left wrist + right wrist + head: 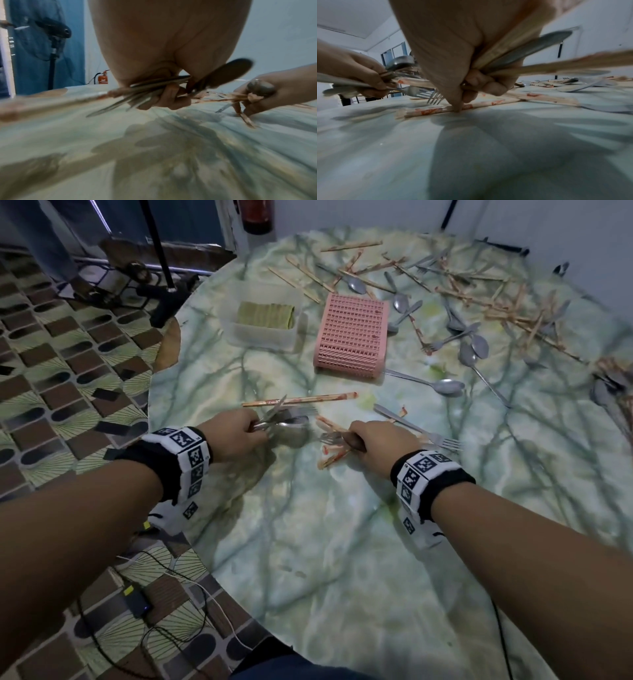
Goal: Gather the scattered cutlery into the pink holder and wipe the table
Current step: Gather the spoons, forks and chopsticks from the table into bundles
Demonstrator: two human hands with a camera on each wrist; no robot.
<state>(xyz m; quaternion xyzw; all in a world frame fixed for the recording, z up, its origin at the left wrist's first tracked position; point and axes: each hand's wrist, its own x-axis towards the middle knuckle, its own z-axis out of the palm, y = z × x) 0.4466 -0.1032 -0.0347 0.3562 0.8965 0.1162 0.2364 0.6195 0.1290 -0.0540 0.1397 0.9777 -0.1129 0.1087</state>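
Observation:
The pink holder (351, 335) lies on its side in the middle of the green marbled table (342, 542). In front of it my left hand (236, 433) grips a bundle of metal spoons and forks (284, 419) with a wrapped chopstick pair (51, 101). My right hand (373, 441) holds a fork (435, 98), a spoon and chopsticks (530, 54), and its fingertip (458, 108) presses a wrapped chopstick pair (436, 110) on the table. Both hands hover low over the tabletop, a short gap apart.
Several spoons, forks and wrapped chopsticks (462, 313) lie scattered over the far and right side. A loose spoon (442, 386) and fork (428, 433) lie near my right hand. A clear tub holding a green cloth (265, 314) stands left of the holder. Cables and stands crowd the patterned floor at left.

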